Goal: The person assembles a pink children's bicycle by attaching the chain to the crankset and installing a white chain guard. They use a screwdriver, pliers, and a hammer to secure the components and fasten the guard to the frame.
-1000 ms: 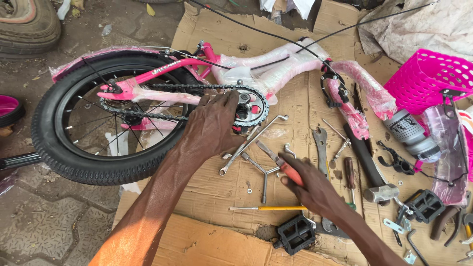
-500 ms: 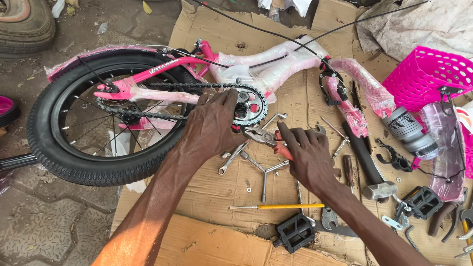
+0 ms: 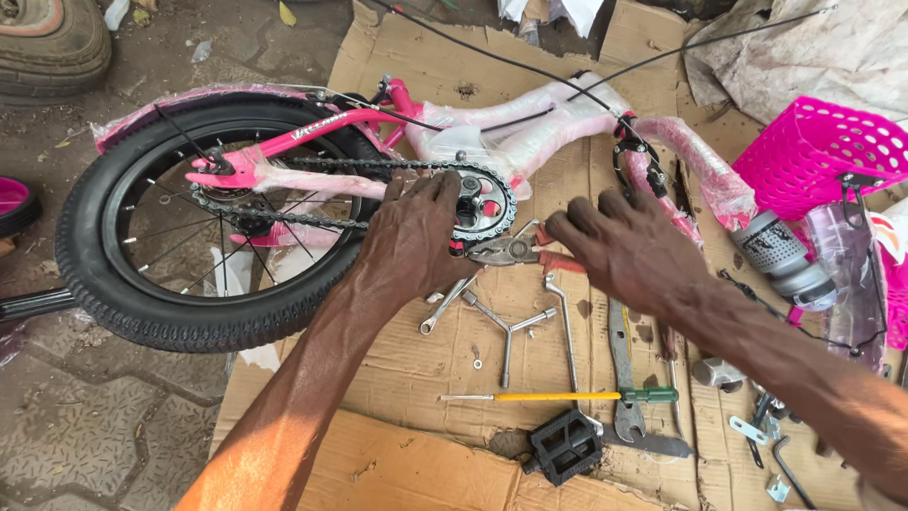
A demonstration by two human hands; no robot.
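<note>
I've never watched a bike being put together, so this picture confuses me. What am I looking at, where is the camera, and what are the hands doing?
The camera sits on the person's head and looks down, so both arms reaching in from the bottom belong to that person. A small pink bicycle frame, partly in plastic wrap, lies on its side on flattened cardboard, with its black rear wheel at the left. The left hand rests on the chainring, the toothed disc that carries the chain. The right hand holds red-handled pliers whose tips meet the chainring area. Loose on the cardboard lie a three-way wrench, a yellow screwdriver, a flat spanner and a black pedal. A pink basket sits at the right.
</note>
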